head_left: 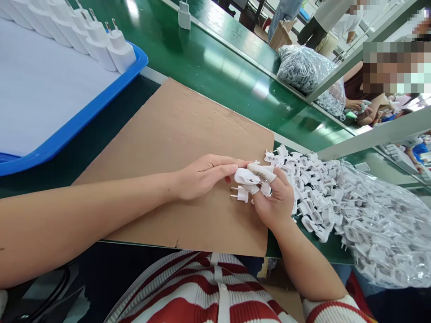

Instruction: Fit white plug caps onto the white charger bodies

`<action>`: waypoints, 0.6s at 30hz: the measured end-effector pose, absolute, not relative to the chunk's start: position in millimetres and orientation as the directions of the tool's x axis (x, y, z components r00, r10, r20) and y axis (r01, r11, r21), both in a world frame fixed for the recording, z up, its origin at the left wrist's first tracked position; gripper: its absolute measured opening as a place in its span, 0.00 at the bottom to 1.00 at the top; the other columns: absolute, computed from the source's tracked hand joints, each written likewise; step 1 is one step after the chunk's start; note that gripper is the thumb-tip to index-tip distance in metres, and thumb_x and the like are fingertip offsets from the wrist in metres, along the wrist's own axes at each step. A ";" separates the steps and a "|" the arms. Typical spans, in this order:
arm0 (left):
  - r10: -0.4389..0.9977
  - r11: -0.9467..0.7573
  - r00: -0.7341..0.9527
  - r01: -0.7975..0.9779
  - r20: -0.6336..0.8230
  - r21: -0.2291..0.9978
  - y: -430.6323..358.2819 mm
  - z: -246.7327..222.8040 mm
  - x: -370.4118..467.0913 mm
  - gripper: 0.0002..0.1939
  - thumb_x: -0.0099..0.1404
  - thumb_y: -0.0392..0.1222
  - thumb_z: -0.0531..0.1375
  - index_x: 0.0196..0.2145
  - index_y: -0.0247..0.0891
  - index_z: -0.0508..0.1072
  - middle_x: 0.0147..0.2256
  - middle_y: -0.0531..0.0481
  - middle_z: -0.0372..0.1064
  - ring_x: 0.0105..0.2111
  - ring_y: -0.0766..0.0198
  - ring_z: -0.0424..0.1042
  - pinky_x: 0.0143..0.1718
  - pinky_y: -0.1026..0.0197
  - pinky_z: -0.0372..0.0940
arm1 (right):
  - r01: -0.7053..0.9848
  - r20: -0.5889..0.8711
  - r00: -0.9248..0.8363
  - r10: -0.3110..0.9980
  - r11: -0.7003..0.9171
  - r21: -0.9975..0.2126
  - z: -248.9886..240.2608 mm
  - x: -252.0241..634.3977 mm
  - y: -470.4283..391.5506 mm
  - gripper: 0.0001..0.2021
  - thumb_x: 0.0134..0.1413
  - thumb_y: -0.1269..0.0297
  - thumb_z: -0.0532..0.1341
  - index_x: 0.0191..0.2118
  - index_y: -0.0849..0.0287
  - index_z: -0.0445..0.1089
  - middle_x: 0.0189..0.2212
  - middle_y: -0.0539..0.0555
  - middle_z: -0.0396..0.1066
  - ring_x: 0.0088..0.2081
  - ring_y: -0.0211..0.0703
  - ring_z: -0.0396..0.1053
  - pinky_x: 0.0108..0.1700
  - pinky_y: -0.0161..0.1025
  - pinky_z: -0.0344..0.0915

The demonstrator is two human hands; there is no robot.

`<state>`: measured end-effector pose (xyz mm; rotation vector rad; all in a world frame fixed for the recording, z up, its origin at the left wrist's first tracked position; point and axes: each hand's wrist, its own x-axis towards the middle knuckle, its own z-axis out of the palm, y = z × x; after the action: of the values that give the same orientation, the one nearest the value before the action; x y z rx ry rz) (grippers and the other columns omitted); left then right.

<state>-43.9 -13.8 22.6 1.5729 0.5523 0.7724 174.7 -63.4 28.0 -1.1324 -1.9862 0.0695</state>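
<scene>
Over the brown cardboard sheet [202, 121], both of my hands meet at a small white plug head [247, 176]. My left hand [205, 175] has its thumb and fingers closed at the left end of that piece. My right hand [276, 195], with pale finger cots on its fingertips, grips it from the right. Another white two-pin plug [241, 194] shows just below, its pins pointing left, by the right fingers. More white parts are partly hidden among those fingers. Beside my right hand lies a loose pile of white plug heads [306, 193].
A blue tray [97, 110] with white chargers [121, 51] in a row stands at upper left. One charger [184, 15] sits on the green bench beyond. Bags of plug parts [387, 224] [303, 65] lie right and farther back. A metal frame crosses the right; people work behind.
</scene>
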 end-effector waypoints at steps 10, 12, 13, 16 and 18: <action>0.652 -0.404 0.677 -0.071 0.342 0.912 -10.5 26.7 -44.3 0.28 0.70 0.43 0.63 0.66 0.41 0.70 0.62 0.40 0.69 0.61 0.53 0.69 0.65 0.51 0.62 | 0.707 0.635 -0.250 0.731 0.586 -0.396 20.5 181.7 -67.9 0.19 0.60 0.67 0.66 0.57 0.52 0.74 0.48 0.57 0.78 0.49 0.50 0.78 0.48 0.45 0.76; 0.633 -0.497 0.696 0.030 0.339 0.867 -14.4 34.1 -44.9 0.27 0.67 0.42 0.66 0.63 0.40 0.72 0.54 0.40 0.75 0.56 0.53 0.71 0.63 0.51 0.64 | 0.726 0.655 -0.233 0.719 0.576 -0.375 16.8 183.1 -69.2 0.20 0.60 0.66 0.67 0.57 0.51 0.73 0.47 0.56 0.78 0.48 0.51 0.78 0.44 0.45 0.77; 0.642 -0.510 0.698 0.079 0.318 0.856 -16.8 39.0 -47.1 0.26 0.67 0.42 0.66 0.62 0.40 0.73 0.51 0.40 0.77 0.53 0.53 0.72 0.62 0.51 0.65 | 0.731 0.651 -0.238 0.721 0.574 -0.368 15.4 182.8 -69.7 0.20 0.60 0.65 0.67 0.58 0.50 0.73 0.47 0.56 0.78 0.48 0.53 0.78 0.44 0.46 0.77; 0.746 -0.471 0.615 0.214 0.256 0.856 -24.2 59.3 -64.8 0.22 0.68 0.45 0.66 0.57 0.38 0.77 0.49 0.41 0.78 0.49 0.54 0.75 0.57 0.54 0.68 | 0.696 0.635 -0.247 0.732 0.590 -0.409 16.5 179.0 -74.2 0.26 0.62 0.63 0.66 0.65 0.49 0.67 0.46 0.55 0.79 0.49 0.55 0.77 0.47 0.50 0.76; 0.862 -0.399 0.443 0.291 0.247 0.870 -23.4 74.0 -90.1 0.21 0.67 0.48 0.67 0.54 0.37 0.78 0.50 0.42 0.78 0.47 0.55 0.76 0.53 0.55 0.69 | 0.665 0.637 -0.255 0.728 0.610 -0.431 20.1 175.6 -79.8 0.28 0.63 0.64 0.65 0.67 0.48 0.64 0.44 0.54 0.79 0.49 0.55 0.77 0.50 0.52 0.75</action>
<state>-90.1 -23.4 74.0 1.9120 0.9711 0.9225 175.6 -79.8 20.1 -1.1016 -1.9803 0.0932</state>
